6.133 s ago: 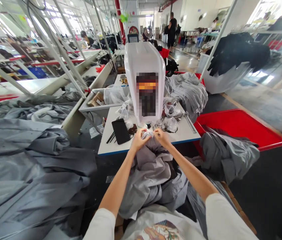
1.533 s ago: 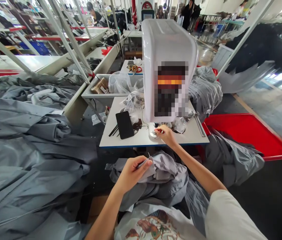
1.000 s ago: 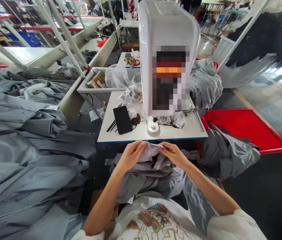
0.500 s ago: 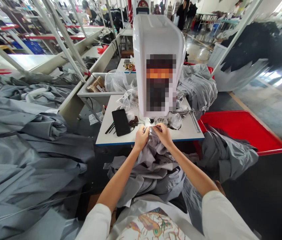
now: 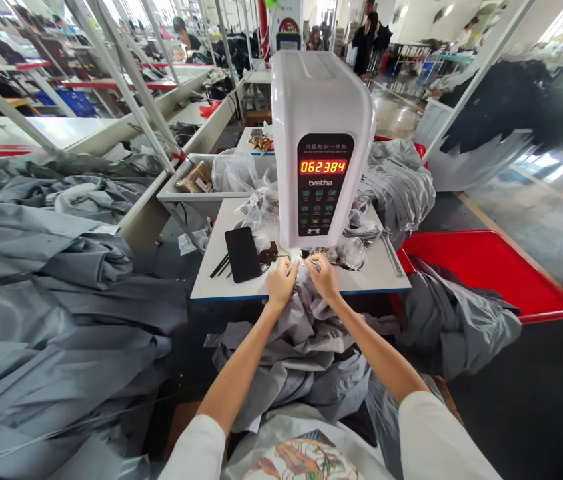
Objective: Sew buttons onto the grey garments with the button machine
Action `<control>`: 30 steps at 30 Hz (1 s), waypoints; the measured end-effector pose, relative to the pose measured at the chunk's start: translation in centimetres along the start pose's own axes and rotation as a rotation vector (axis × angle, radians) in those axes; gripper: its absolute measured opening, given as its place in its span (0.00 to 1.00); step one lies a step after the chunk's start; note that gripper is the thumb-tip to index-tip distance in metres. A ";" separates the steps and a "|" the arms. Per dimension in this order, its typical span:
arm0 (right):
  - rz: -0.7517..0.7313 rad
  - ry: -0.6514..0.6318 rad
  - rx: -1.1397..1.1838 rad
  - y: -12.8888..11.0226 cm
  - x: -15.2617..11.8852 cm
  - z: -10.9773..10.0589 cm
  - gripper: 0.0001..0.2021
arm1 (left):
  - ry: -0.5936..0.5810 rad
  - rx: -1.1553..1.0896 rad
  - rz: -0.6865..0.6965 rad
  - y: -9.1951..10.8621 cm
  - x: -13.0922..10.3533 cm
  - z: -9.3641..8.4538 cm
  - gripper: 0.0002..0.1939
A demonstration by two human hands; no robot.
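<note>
A white machine head with a lit red number display stands over the small white table. Just below its front, my left hand pinches the edge of a grey garment. My right hand grips the same cloth a short way to the right, its fingers closed. Bunched grey fabric hangs from both hands over the table's front edge and onto my lap. What lies right between the fingertips is too small to tell.
A black phone-like slab lies left of my hands. Plastic bags with small parts surround the machine base. Large grey cloth piles fill the left. A red tray is at the right, with grey cloth over its edge. People work further back.
The view has tilted up slightly, so the machine and table sit lower in the picture. Both hands keep their hold on the cloth. The machine's display panel now shows clearly instead of blocky.
</note>
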State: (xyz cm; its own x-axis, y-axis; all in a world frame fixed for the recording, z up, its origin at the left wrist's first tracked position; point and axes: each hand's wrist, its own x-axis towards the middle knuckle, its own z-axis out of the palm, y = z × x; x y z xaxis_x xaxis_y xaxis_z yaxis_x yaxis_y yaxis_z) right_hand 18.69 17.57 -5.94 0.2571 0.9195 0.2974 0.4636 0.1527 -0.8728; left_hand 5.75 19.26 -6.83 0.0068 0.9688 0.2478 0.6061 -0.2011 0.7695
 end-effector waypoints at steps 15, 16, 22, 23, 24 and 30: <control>0.136 0.006 -0.156 0.4 -0.4 0.1 0.13 | 0.068 -0.017 0.443 -1.3 0.9 0.5 0.08; 0.165 -0.003 -0.190 0.2 -0.4 -0.1 0.13 | 0.047 -0.028 0.447 -1.4 1.0 0.5 0.09; 0.190 -0.047 -0.436 0.0 -0.8 -1.3 0.11 | -0.056 -0.091 0.441 -1.3 0.8 -0.2 0.08; 0.167 -0.051 -0.452 0.1 -1.1 -1.6 0.11 | -0.063 -0.094 0.446 -1.3 0.7 -0.3 0.07; 0.137 -0.053 -0.461 0.2 -1.5 -2.0 0.10 | -0.064 -0.095 0.449 -1.2 0.7 -0.4 0.06; -0.081 0.010 -0.372 1.4 -2.9 -6.3 0.12 | -0.061 -0.110 0.438 -1.4 0.8 -0.3 0.07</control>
State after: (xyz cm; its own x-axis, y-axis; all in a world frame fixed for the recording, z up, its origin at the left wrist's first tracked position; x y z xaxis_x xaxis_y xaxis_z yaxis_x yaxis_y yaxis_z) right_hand 23.94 12.85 -5.60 0.2145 0.9061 0.3648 0.7582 0.0810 -0.6469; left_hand 4.68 20.32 -7.54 0.2925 0.7951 0.5312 0.4479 -0.6047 0.6585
